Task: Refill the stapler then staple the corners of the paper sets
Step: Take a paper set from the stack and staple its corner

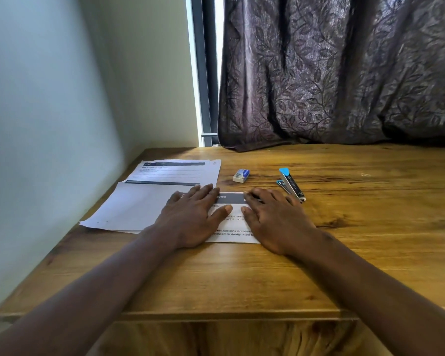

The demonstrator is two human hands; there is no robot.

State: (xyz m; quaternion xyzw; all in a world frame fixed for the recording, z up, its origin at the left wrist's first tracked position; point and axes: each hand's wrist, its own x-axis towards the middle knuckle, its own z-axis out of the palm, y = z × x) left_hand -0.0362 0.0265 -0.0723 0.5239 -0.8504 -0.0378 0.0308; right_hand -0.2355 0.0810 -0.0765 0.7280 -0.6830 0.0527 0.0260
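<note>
With both your left hand [190,217] and right hand [272,219] flat, fingers spread on the paper set [231,236], square its edges first, then reach to one o'clock for the opened stapler [292,185] and the staple box [241,175] at twelve.

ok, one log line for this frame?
left hand: flat on paper set | right hand: flat on same | stapler: open, untouched | staple box: on desk

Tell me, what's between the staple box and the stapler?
Nothing: in the head view, only bare wooden table lies between the staple box and the stapler.
</note>
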